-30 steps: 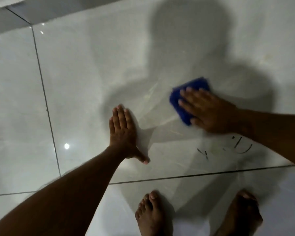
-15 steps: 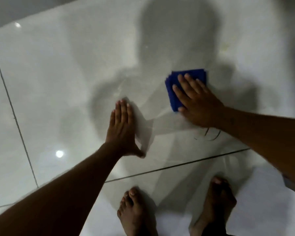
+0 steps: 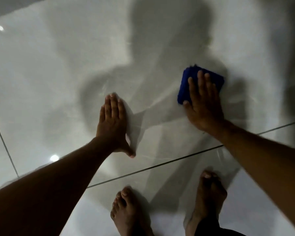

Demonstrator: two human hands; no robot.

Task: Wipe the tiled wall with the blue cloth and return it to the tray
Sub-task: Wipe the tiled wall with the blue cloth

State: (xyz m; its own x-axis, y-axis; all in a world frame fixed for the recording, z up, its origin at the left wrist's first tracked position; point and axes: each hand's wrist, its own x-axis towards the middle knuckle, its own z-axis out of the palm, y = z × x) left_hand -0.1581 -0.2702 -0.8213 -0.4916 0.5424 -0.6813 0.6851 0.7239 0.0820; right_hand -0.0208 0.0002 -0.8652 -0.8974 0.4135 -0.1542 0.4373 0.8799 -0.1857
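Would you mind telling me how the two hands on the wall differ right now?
The right hand presses the folded blue cloth flat to the tiled wall; the left hand lies bare on the tile. The right hand sits higher on the wall than the left hand. The left hand's fingers are closed together, the right hand's slightly spread. Both are flat, palm to the wall, fingers pointing up.

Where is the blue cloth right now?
In the head view, the blue cloth is at the upper right, pressed flat against the tiled wall under the right hand, well apart from the left hand.
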